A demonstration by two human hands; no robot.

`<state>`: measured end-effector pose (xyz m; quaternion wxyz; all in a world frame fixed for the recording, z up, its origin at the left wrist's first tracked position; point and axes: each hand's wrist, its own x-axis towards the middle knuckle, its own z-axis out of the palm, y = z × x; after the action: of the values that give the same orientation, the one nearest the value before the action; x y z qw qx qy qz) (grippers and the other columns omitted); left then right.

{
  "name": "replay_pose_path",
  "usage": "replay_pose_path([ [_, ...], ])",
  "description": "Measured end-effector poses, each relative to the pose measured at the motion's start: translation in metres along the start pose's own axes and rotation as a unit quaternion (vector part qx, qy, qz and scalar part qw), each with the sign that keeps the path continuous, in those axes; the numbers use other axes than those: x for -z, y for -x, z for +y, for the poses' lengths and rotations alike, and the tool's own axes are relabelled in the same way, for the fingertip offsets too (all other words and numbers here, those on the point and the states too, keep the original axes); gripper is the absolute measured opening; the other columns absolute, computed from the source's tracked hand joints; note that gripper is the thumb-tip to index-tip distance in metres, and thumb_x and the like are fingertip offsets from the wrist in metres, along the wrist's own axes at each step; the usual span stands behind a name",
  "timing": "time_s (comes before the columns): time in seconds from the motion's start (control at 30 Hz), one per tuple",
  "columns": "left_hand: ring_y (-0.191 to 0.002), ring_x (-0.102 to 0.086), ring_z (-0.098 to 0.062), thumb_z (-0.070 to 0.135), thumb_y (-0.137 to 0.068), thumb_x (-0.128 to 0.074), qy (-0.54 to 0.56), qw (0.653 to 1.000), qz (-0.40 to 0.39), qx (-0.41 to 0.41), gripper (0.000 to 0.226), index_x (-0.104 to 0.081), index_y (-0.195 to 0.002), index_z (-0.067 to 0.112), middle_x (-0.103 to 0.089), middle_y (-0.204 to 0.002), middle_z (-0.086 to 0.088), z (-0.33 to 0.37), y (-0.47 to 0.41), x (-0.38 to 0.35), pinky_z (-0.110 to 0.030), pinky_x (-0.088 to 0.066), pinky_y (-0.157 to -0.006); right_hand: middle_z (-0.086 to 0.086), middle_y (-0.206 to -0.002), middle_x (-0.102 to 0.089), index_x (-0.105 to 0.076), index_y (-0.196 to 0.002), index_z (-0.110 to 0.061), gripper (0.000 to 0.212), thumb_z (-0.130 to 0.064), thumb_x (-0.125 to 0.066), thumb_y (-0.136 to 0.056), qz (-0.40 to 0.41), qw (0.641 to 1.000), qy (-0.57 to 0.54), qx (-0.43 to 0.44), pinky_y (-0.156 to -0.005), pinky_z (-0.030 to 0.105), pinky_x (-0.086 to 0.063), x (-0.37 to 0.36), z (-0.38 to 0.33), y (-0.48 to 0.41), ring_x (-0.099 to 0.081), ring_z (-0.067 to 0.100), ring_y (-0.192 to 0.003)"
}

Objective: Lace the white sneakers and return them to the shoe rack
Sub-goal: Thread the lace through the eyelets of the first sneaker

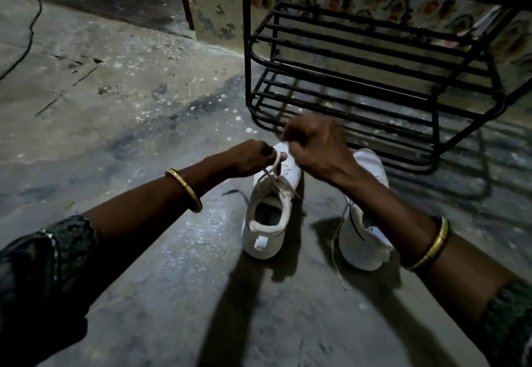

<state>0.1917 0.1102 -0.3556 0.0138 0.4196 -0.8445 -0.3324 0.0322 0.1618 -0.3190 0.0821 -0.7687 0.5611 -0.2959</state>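
Pinching one lace point(274, 162) in each hand, left hand point(251, 159) and right hand point(318, 148) above the left sneaker point(269, 217), toe toward rack point(374, 79).

Bare concrete floor point(121, 125) wide open from 8 to 11 o'clock. Black shoe rack point(374, 79) blocks 12 to 2; its shelves hold nothing, gaps between bars narrow. Two white sneakers point(270, 217) side by side at centre, narrow floor gap between them. Loose lace point(335, 251) trails across that gap. Cable point(30, 30) at 10 o'clock.
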Motion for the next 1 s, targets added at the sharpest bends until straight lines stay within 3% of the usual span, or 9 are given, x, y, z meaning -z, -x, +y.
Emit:
replay_pose_path([
  [0.1,-0.051,-0.041,-0.015,-0.001,-0.084,-0.045,0.144,0.988,-0.044,0.035,0.020,-0.062,-0.079,0.007,-0.051,-0.061,-0.009,0.000,0.000,0.001,-0.022,-0.034,-0.048,0.007,-0.083,-0.070,-0.070,-0.088,-0.017,0.026,-0.021,-0.052,-0.070,-0.136,0.989,0.004,0.064,-0.061,0.038,-0.053,-0.018,-0.010,0.033,-0.063,0.025,-0.075],
  [0.13,-0.050,-0.040,-0.015,-0.004,-0.080,-0.043,0.168,0.984,-0.042,0.041,0.028,-0.066,-0.090,0.008,-0.052,-0.063,-0.010,0.003,0.001,0.002,-0.019,-0.032,-0.044,0.008,-0.090,-0.070,-0.069,-0.094,-0.016,0.029,-0.021,-0.052,-0.071,-0.161,0.982,0.041,0.092,-0.060,0.037,-0.053,-0.024,-0.010,0.041,-0.064,0.028,-0.081],
  [0.27,-0.046,-0.041,-0.009,0.011,-0.065,-0.041,0.214,0.975,-0.016,0.063,0.046,-0.059,-0.108,0.013,-0.054,-0.061,-0.003,0.013,-0.004,0.006,-0.019,-0.028,-0.041,0.016,-0.076,-0.066,-0.069,-0.084,-0.007,0.017,-0.009,-0.067,-0.067,-0.156,0.965,0.158,0.140,-0.049,0.028,-0.034,-0.032,0.002,0.046,-0.062,0.036,-0.070],
  [0.37,-0.051,-0.045,-0.010,0.011,-0.061,-0.040,0.209,0.976,-0.014,0.065,0.049,-0.056,-0.108,0.008,-0.054,-0.060,-0.003,0.011,-0.002,0.009,-0.022,-0.031,-0.048,0.013,-0.074,-0.065,-0.068,-0.086,-0.008,0.024,0.000,-0.071,-0.063,-0.158,0.965,0.168,0.127,-0.047,0.030,-0.038,-0.031,0.008,0.040,-0.061,0.035,-0.068],
  [0.5,-0.039,-0.038,-0.002,0.004,-0.085,-0.035,0.203,0.976,-0.014,0.078,0.033,-0.051,-0.113,0.011,-0.054,-0.062,-0.006,0.011,0.001,0.008,-0.015,-0.025,-0.037,0.013,-0.086,-0.066,-0.058,-0.110,-0.012,0.041,-0.003,-0.063,-0.071,-0.116,0.976,0.127,0.132,-0.052,0.035,-0.045,-0.033,0.003,0.039,-0.061,0.033,-0.076],
  [0.67,-0.042,-0.036,-0.008,0.013,-0.095,-0.033,0.260,0.961,0.021,0.096,0.023,-0.039,-0.118,0.013,-0.055,-0.067,-0.010,0.012,-0.004,0.009,-0.020,-0.024,-0.038,0.010,-0.089,-0.058,-0.035,-0.127,-0.013,0.061,-0.012,-0.059,-0.072,-0.076,0.995,-0.014,-0.067,-0.057,0.032,-0.040,-0.048,-0.004,0.034,-0.054,0.027,-0.072],
  [0.8,-0.048,-0.037,-0.009,0.005,-0.088,-0.041,0.241,0.964,-0.030,0.108,0.033,-0.044,-0.118,0.019,-0.060,-0.071,-0.008,0.008,0.001,0.010,-0.021,-0.024,-0.043,0.014,-0.089,-0.063,-0.058,-0.107,-0.009,0.030,-0.008,-0.067,-0.078,-0.253,0.903,-0.197,-0.284,-0.059,0.035,-0.050,-0.031,0.002,0.016,-0.060,0.023,-0.072],
  [0.87,-0.059,-0.045,-0.014,0.006,-0.086,-0.050,0.197,0.971,-0.085,0.102,0.033,-0.051,-0.116,0.021,-0.063,-0.077,-0.009,0.004,0.005,0.014,-0.024,-0.030,-0.050,0.011,-0.076,-0.065,-0.068,-0.091,-0.001,0.012,-0.006,-0.068,-0.080,-0.306,0.879,-0.221,-0.290,-0.052,0.024,-0.050,-0.014,0.011,0.012,-0.058,0.016,-0.061],
  [1.0,-0.063,-0.050,-0.008,0.027,-0.065,-0.082,-0.024,0.995,-0.094,0.022,0.040,-0.060,-0.098,0.027,-0.055,-0.069,0.007,0.007,0.011,0.010,-0.023,-0.037,-0.057,0.001,-0.065,-0.062,-0.067,-0.082,-0.005,0.009,-0.014,-0.067,-0.081,-0.319,0.909,-0.155,-0.219,-0.047,0.016,-0.043,0.013,0.010,0.001,-0.054,0.008,-0.054],
])
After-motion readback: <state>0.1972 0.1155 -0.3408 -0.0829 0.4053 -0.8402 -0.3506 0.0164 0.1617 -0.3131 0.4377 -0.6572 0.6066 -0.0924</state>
